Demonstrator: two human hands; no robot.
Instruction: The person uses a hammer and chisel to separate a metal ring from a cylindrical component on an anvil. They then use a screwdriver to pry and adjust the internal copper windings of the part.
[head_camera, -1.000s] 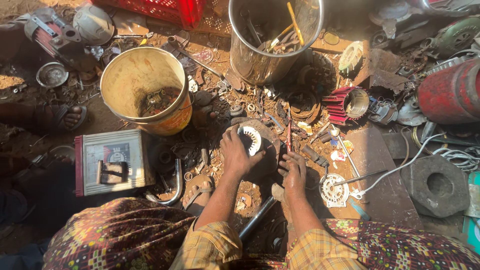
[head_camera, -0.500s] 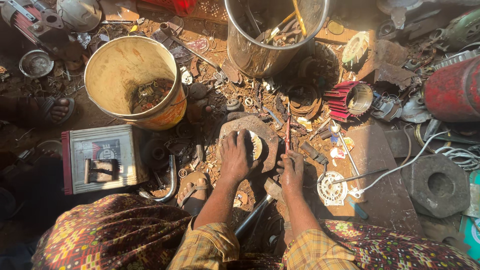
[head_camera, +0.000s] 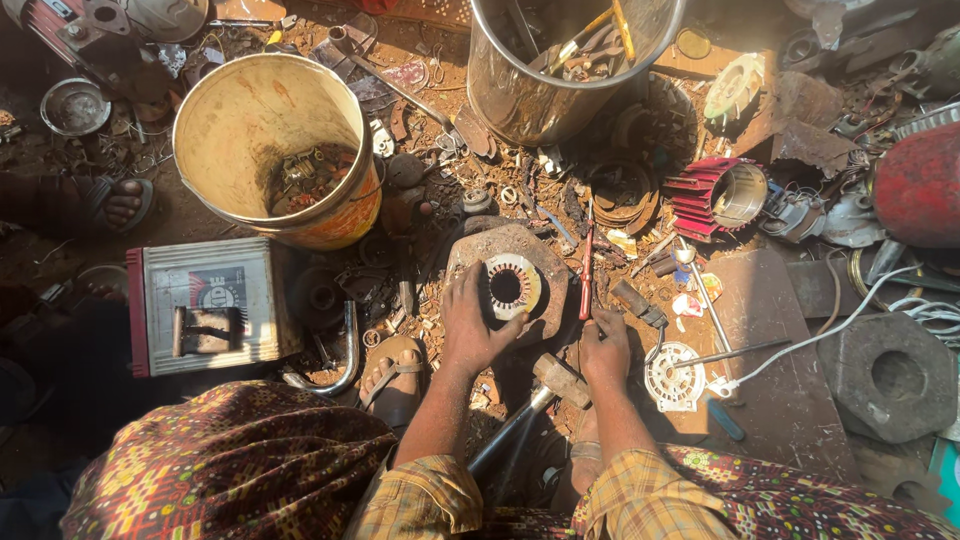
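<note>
the left hand holds a stator steady on a rusty block at frame centre. the right hand rests just right of it, fingers curled near a red screwdriver; whether it grips anything, i cannot tell. a hammer lies between the wrists. the stator could slide off the block if the hold loosens, and sharp scrap all around could cut fingers. the bucket contents sit in shadow, and the drum is cut off at the top edge.
</note>
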